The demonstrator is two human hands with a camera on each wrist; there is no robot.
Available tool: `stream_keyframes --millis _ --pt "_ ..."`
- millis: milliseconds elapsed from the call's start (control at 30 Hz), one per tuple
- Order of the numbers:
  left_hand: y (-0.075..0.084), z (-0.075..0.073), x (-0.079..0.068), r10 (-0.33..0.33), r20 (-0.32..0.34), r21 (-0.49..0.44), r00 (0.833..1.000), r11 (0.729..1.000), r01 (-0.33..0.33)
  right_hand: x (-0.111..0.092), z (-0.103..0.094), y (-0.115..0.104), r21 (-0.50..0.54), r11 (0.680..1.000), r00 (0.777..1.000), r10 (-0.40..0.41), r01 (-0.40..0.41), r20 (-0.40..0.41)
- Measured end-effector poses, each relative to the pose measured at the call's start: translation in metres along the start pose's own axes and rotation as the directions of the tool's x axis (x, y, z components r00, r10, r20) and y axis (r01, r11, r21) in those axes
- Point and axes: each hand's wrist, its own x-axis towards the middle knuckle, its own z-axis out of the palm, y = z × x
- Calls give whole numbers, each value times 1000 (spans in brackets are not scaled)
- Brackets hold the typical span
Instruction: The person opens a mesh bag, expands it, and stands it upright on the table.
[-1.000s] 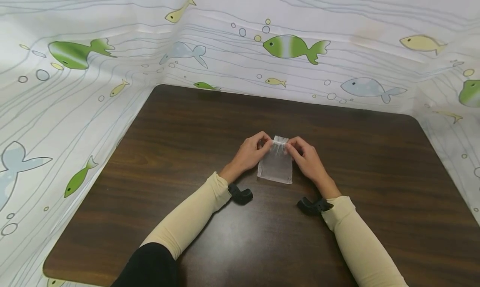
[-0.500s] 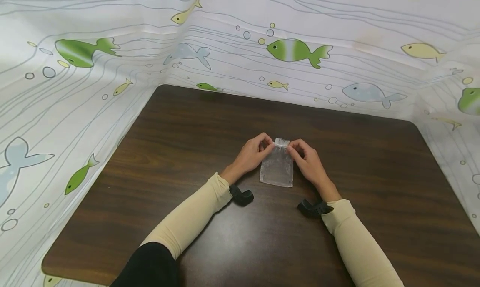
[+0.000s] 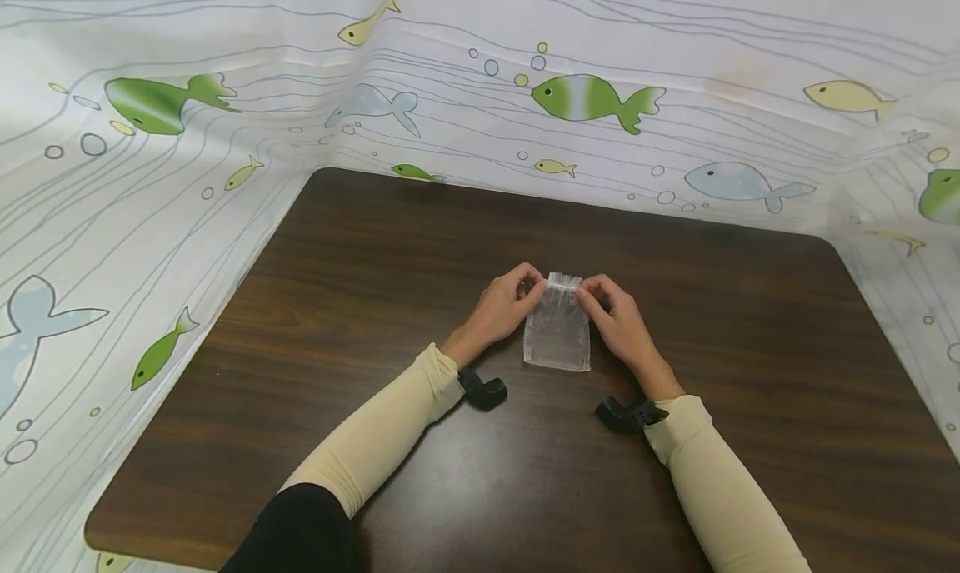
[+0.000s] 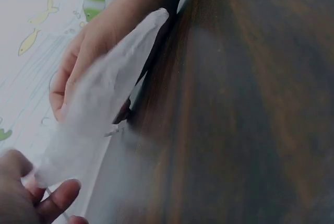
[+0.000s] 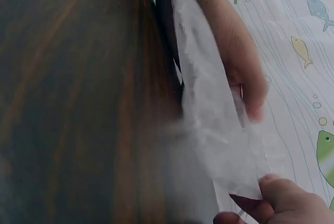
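A small sheer white drawstring pouch point(image 3: 558, 336) hangs between both hands over the table's middle, its gathered neck at the top and flat bottom edge toward the person. At the left side of the neck, the left hand point(image 3: 501, 308) pinches it between thumb and fingers. The right hand point(image 3: 617, 316) does the same at the right side. In the left wrist view the pouch point(image 4: 99, 93) shows from its edge, with a thin cord at the fingertips. The right wrist view has the pouch point(image 5: 209, 98) slanting up from the pinching fingers.
Under the hands is a dark wood-grain table point(image 3: 360, 265) with rounded corners. A white fish-print curtain point(image 3: 465, 123) surrounds its back and sides. Black wrist mounts point(image 3: 483, 390) sit below both hands, next to cream sleeves point(image 3: 390, 427).
The pouch's neck is spread a little wider and looks less bunched, with the right fingertips slightly farther right. The pouch's lower edge has shifted slightly right. Both hands keep their pinch.
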Motion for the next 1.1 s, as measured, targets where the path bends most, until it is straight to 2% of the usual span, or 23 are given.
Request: stream_keyframes --millis 100,233,400,800,1100 --pt "0 0 2 2 15 30 1000 1000 -2 1 -1 0 10 1000 1000 -3 3 6" --pt "0 -1 5 43 16 57 999 997 -43 2 -1 0 15 1000 1000 9 -9 -3" --pt "0 -1 6 76 17 36 997 996 -77 1 -1 0 -8 1000 1000 -11 11 -7" --pt "-1 -1 -2 68 -22 16 997 998 -67 -2 2 -3 -32 999 999 31 -31 7" --pt "-2 -1 -3 51 -28 17 998 999 -50 -3 4 -4 4 999 999 36 -36 -9"
